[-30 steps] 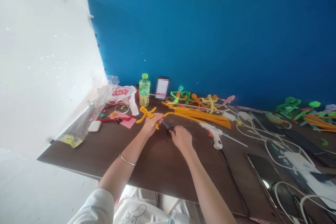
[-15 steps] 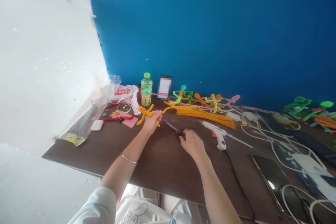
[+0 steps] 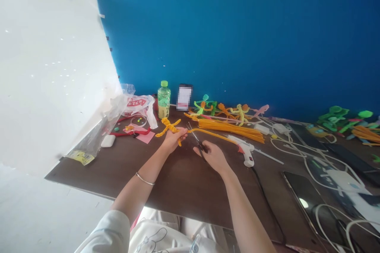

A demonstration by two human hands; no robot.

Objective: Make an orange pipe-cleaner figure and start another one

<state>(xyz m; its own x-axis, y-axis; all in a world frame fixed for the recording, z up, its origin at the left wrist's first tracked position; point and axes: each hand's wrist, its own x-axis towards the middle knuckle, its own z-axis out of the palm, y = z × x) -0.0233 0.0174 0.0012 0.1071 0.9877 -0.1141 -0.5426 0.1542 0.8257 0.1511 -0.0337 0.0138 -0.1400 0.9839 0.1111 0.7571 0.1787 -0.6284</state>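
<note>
My left hand (image 3: 175,139) pinches an orange pipe-cleaner figure (image 3: 168,126), whose twisted limbs stick out above and below the fingers. From that grip a long orange pipe cleaner (image 3: 212,132) runs off to the right, its far end near the glue gun. My right hand (image 3: 213,155) is closed around dark-handled scissors (image 3: 202,146). Their blades are parted and point up and left, at the pipe cleaner just right of my left fingertips. Whether the blades touch it I cannot tell.
Behind lie a bundle of orange pipe cleaners (image 3: 231,127) and several finished figures (image 3: 242,114). A white glue gun (image 3: 247,152) rests to the right, with a phone (image 3: 305,199) and cables beyond. A green-capped bottle (image 3: 164,101), plastic bag (image 3: 139,104) and white case (image 3: 108,141) stand left.
The scissors have swung up and left to the pipe cleaner, with the blades parted. The figure has turned in my left hand, and its long strand now stretches right toward the glue gun.
</note>
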